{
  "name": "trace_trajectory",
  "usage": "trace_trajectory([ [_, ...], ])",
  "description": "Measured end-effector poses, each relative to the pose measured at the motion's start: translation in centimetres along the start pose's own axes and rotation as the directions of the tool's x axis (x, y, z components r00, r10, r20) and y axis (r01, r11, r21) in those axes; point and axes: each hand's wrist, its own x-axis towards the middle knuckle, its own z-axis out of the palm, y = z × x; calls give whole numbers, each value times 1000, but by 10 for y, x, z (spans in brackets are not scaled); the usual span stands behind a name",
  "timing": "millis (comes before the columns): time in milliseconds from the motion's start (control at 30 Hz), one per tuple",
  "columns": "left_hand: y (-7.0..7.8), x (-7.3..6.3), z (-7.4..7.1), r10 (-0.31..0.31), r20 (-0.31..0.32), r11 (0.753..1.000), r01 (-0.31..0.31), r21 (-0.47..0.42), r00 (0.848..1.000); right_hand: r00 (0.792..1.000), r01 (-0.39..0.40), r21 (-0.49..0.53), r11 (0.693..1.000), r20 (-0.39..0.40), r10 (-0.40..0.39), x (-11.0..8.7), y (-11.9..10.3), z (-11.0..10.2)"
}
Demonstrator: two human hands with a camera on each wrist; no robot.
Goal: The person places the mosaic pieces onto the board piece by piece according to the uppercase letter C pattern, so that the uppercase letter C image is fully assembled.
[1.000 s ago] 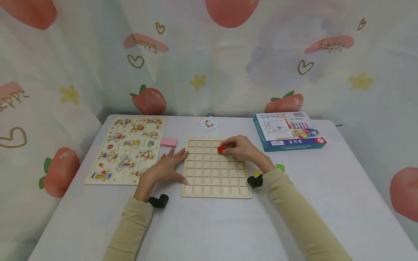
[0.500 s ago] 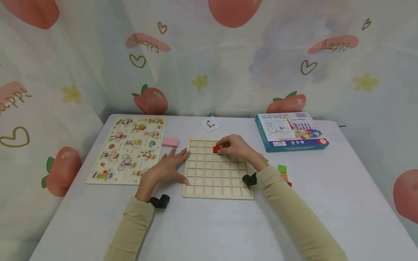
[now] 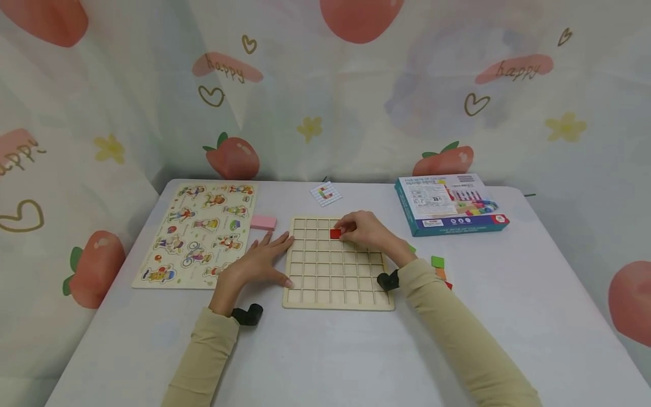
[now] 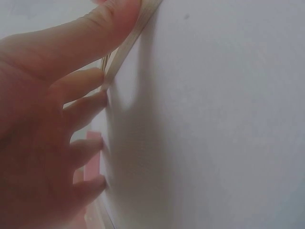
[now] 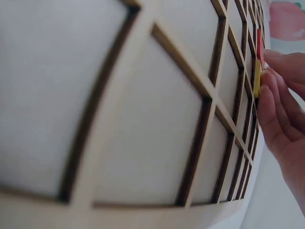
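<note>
In the head view a red square tile lies flat in a cell near the top of the wooden grid board. My right hand is over the board's upper right, its curled fingers pinching at the tile's right side. A yellow tile shows beside the red one in the right wrist view, close against the fingers; in the head view the hand hides it. With fingers spread, my left hand touches the board's left edge with thumb and fingertips.
Left stands a picture puzzle board, with a pink block beside it. Behind the grid lies a pattern card. A boxed set lies at back right. Green and orange tiles lie near my right sleeve.
My right hand has shifted slightly left with the red tile, which has gone from tilted to flat in a cell. My left hand has stayed at the board's edge.
</note>
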Motion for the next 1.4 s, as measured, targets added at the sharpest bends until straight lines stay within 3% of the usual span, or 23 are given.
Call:
trace_trajectory([
  [200,0,1,1,-2,1,1000,2,-1,1000,998,-13,12,1000,-57,14,-11,3,-5],
  [500,1,1,1,-4,2,1000,4,-3,1000,995,-59,11,998,-75,59,-31,10,-13],
  [633,1,0,0,-3,3,1000,3,-3,1000,996,-42,-5,999,-84,42,-41,18,-17],
  [967,0,1,2,7,0,1000,-7,-7,1000,998,-7,-21,1000,-57,5,-70,26,-30],
  [1400,0,1,1,3,2,1000,-3,-2,1000,997,-70,-54,996,-22,69,-106,51,-40],
])
